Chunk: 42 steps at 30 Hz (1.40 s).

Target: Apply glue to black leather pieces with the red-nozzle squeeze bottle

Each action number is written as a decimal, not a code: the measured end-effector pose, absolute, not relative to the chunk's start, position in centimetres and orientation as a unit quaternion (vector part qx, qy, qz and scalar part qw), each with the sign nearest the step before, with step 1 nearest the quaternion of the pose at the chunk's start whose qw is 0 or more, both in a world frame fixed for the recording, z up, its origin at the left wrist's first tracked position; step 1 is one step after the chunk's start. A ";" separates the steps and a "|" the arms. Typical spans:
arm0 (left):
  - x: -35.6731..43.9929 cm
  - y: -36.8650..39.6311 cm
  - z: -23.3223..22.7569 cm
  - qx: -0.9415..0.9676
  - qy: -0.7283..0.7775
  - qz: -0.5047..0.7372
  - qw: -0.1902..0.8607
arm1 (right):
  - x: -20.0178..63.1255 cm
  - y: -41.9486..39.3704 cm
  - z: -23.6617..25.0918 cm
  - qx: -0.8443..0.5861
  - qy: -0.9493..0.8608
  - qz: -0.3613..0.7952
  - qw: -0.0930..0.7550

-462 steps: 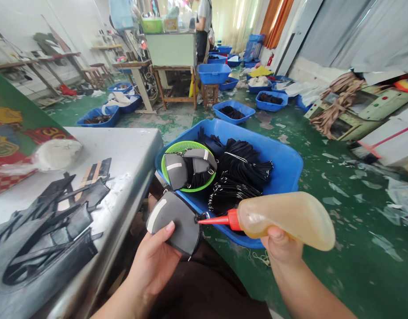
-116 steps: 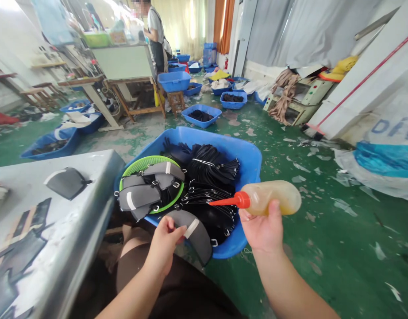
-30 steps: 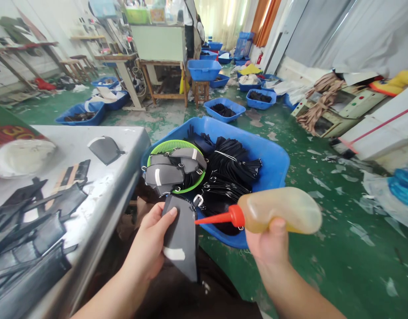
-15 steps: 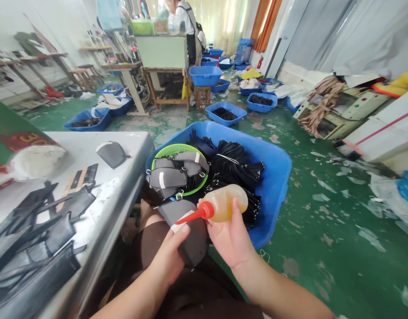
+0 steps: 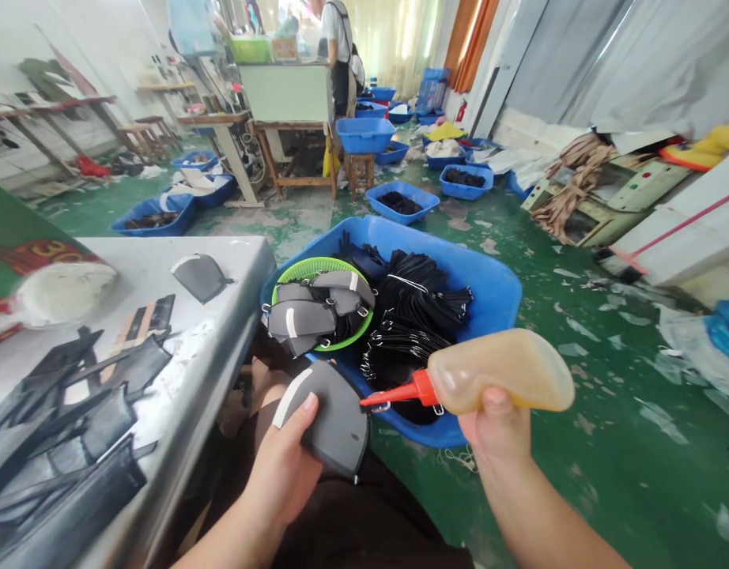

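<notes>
My left hand (image 5: 290, 466) is closed on a dark grey, fan-shaped piece (image 5: 334, 419) with a white strip along its upper left edge, thumb on top. A small dark spot shows near its lower right. My right hand (image 5: 498, 427) grips a translucent squeeze bottle (image 5: 500, 370) of amber liquid, lying nearly level. Its red nozzle points left, with the tip at the right edge of the grey piece; whether they touch I cannot tell. Just beyond, similar grey pieces with metal rings fill a green basket (image 5: 364, 328), inside a big blue tub (image 5: 489, 284) with bundled black straps (image 5: 421, 288).
On my left a metal-topped table (image 5: 222, 237) carries black cut pieces (image 5: 97, 427) and one grey piece (image 5: 202, 276). Blue tubs (image 5: 403, 201) stand about the green floor (image 5: 578, 474), which is strewn with scraps. A person (image 5: 341, 55) stands by the far bench.
The bottle has moved right, its nozzle leaving the white strip for the piece's right edge. My left hand has shifted slightly left and turned the grey piece more into view.
</notes>
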State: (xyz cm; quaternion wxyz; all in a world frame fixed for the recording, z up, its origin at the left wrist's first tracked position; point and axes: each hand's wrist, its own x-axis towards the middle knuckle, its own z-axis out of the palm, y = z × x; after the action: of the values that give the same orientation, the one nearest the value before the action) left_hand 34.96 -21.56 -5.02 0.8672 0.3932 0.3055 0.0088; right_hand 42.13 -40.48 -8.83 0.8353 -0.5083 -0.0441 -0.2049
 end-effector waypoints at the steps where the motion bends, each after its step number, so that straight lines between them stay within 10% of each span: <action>1: 35.0 -21.5 -5.0 0.390 0.306 0.005 0.868 | 42.0 -40.7 -8.9 -0.517 -0.054 -0.214 0.827; 42: 35.4 -21.5 -4.0 0.388 0.291 -0.030 0.874 | 40.2 -42.7 -11.2 -0.607 -0.087 -0.202 0.764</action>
State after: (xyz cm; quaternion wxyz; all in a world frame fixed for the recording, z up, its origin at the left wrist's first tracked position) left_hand 35.35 -21.50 -4.02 0.8738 0.3885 0.2909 -0.0298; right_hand 40.21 -42.66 -11.22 0.7636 -0.6070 -0.0870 -0.2021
